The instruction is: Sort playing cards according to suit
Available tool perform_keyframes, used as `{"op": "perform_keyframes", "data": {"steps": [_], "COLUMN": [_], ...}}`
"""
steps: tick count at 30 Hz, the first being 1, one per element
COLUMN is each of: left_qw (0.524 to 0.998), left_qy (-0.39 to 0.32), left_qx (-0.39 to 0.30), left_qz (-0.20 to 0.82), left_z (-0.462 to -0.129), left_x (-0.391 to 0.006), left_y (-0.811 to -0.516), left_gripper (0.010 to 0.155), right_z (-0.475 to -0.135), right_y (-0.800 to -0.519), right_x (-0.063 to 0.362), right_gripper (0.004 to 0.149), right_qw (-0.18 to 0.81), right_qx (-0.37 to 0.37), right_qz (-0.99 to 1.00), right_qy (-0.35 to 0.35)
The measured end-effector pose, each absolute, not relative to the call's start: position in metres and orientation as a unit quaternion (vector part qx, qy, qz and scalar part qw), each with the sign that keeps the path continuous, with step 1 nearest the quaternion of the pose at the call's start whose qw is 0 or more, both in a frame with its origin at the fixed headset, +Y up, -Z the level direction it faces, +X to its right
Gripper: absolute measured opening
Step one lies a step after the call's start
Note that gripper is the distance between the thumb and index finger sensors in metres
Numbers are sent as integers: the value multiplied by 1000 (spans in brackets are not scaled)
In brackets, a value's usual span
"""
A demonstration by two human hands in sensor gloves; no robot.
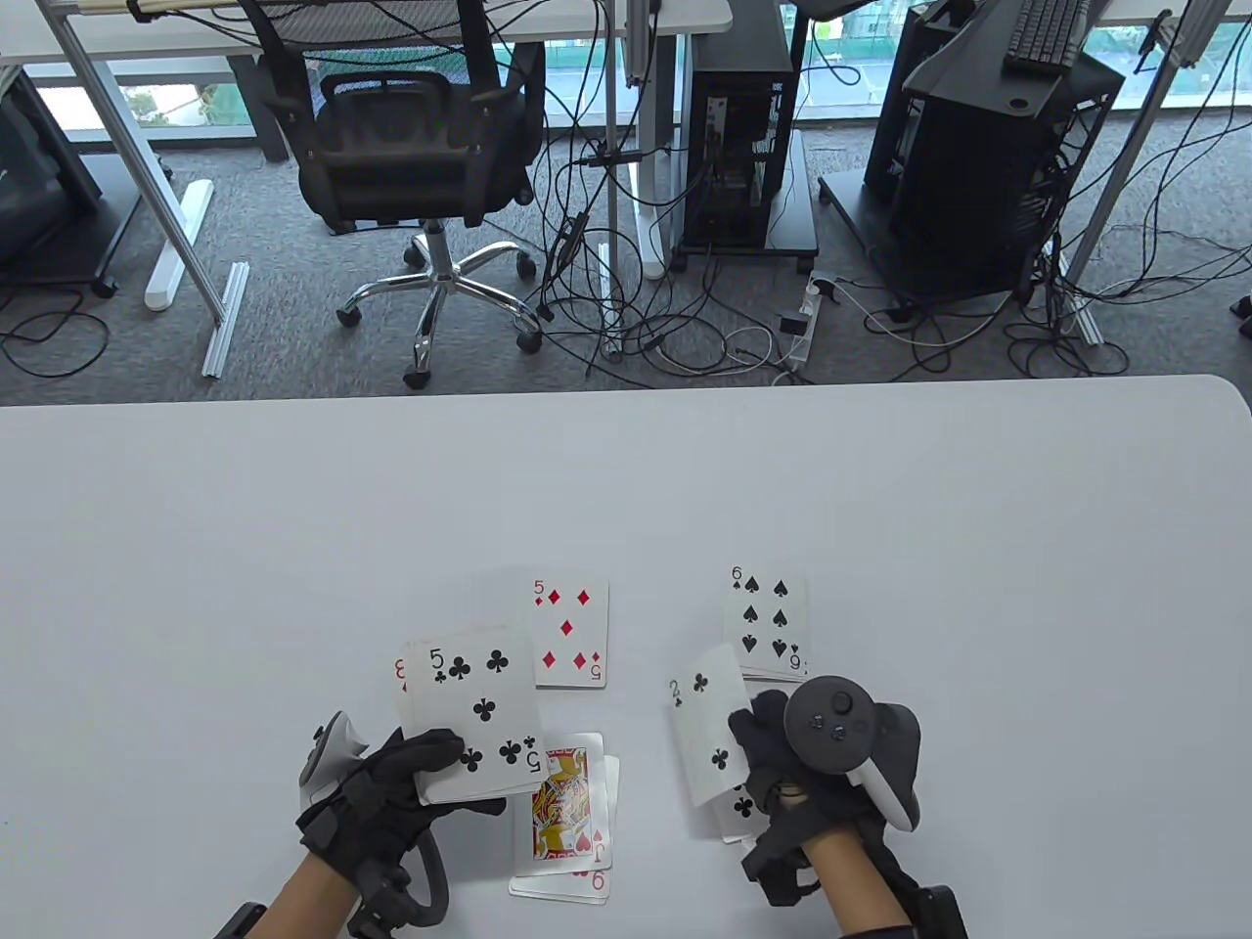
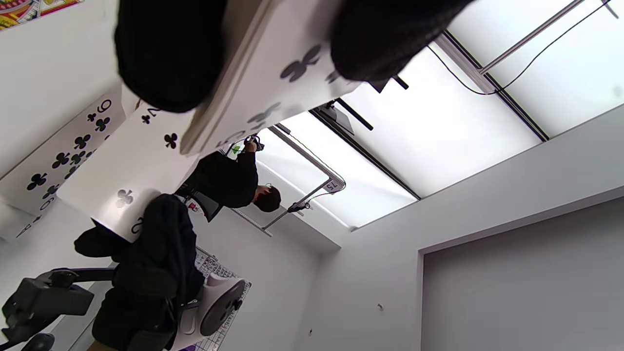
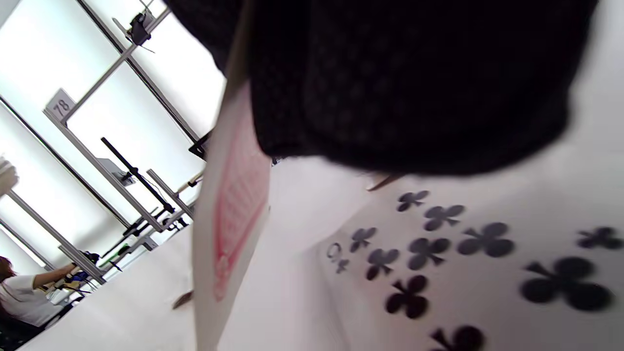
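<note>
Deck (image 1: 474, 719): left hand (image 1: 391, 792) grips it, above the surface (image 1: 196, 548).
Two of clubs (image 1: 709, 724): pinched by right hand (image 1: 797, 773) fingers, over club pile.
Handling: thin, light, slippery, bendy; likely best held at edges.

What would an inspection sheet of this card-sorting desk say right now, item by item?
Surface: white table, bare at the far half.
Job's things: 5 of diamonds and 6 of spades face up on piles; jack of hearts on a pile near the left hand; a clubs pile lies under the right hand.
Clutter: nothing seen.
Grippers: left hand holds a stack with the 5 of clubs on top; right hand holds the 2 of clubs, tilted.
Cables: a tangle on the floor beyond the table.
Surroundings: office chair, computer towers, desks.
</note>
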State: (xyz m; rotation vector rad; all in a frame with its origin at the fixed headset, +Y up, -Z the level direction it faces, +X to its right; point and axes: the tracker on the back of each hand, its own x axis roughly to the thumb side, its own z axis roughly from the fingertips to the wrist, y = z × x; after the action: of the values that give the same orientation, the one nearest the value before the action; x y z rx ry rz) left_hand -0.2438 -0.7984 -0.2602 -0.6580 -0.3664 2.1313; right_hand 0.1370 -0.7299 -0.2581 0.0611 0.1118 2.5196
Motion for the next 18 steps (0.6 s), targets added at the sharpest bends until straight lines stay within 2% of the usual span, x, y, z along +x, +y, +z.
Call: {"op": "perform_keyframes", "data": {"steps": [6, 11, 18], "left_qw": [429, 430, 431], "left_qy": [-143, -140, -139], "left_qx": [-264, -265, -266], "left_qz": [852, 852, 851], "left_z": [-260, -259, -259], "left_x": [-244, -243, -243], "left_y": [-798, -798, -798], "left_gripper": [61, 61, 61], "right_z": [-248, -244, -244], "right_y": [-758, -769, -769], "right_x": [141, 135, 127], "right_gripper": [49, 52, 56], "right_qw": [87, 9, -67], "right_qx": [6, 13, 5], "right_qz": [991, 993, 988], "right_qy": [102, 116, 141]}}
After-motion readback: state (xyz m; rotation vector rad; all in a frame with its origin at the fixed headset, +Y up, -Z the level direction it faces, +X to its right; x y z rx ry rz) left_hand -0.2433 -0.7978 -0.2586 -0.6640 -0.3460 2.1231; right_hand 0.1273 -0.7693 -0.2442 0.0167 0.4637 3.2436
